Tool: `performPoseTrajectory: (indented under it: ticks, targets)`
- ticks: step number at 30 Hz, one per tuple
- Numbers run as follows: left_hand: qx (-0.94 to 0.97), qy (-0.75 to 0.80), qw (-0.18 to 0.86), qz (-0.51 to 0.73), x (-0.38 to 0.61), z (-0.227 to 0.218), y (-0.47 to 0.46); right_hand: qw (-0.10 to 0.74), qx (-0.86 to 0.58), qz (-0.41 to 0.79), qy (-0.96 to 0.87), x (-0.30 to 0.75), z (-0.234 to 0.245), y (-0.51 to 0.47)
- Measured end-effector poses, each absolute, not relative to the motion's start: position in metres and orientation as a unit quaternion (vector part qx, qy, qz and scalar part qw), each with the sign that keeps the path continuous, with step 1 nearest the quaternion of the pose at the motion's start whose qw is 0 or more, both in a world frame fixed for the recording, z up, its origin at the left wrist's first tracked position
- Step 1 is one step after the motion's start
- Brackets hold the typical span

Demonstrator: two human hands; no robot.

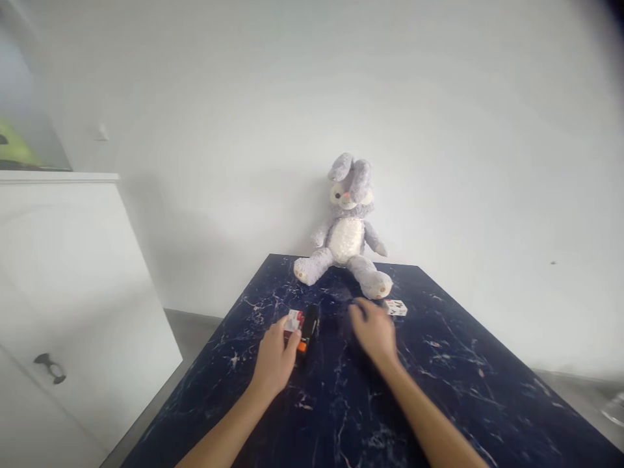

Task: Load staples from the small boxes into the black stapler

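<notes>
My left hand [273, 356] rests on the dark blue marbled table [439, 390], fingers closed round a small white and red box [294, 320]. Right beside it lies a black object with an orange end [309, 327], touching my fingertips. My right hand [373, 329] hovers palm down over the table's middle, fingers curled downward, and I cannot make out anything in it. A second small white box [396, 307] lies just beyond my right hand, near the foot of a grey and white plush rabbit [346, 231].
The plush rabbit sits upright against the white wall at the table's far edge. A white cabinet [63, 292] with a dark handle [49, 367] stands to the left, with a strip of floor between it and the table.
</notes>
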State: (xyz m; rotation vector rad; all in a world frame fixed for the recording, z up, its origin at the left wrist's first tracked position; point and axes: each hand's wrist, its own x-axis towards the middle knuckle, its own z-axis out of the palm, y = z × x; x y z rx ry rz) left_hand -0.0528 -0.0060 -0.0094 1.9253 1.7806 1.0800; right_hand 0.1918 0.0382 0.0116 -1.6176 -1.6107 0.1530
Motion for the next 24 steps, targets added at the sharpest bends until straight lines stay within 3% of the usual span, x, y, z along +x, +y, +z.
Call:
performPoseTrajectory:
  ticks: [2,4,5,7,14,24]
  targets:
    - [0.684,0.618,0.135,0.364,-0.051,-0.008,-0.008,0.414,-0.731,-0.031,-0.542,0.246,0.006,0.056]
    - [0.696,0.613,0.122,0.353,-0.048,-0.007,-0.011,0.319,-0.809,-0.06,-0.491,0.286,-0.004,0.072]
    - [0.699,0.613,0.116,0.35,-0.046,-0.006,-0.013,0.252,-0.8,-0.043,-0.542,0.295,-0.009,0.078]
    - [0.7,0.616,0.107,0.346,-0.044,-0.006,-0.014,0.225,-0.76,-0.035,-0.609,0.293,-0.019,0.084]
    - [0.703,0.615,0.114,0.339,-0.043,-0.002,-0.014,0.273,-0.554,0.029,-0.786,0.175,-0.029,0.093]
    - [0.701,0.607,0.13,0.35,-0.046,0.008,-0.011,0.301,-0.494,0.14,-0.804,0.13,-0.012,0.113]
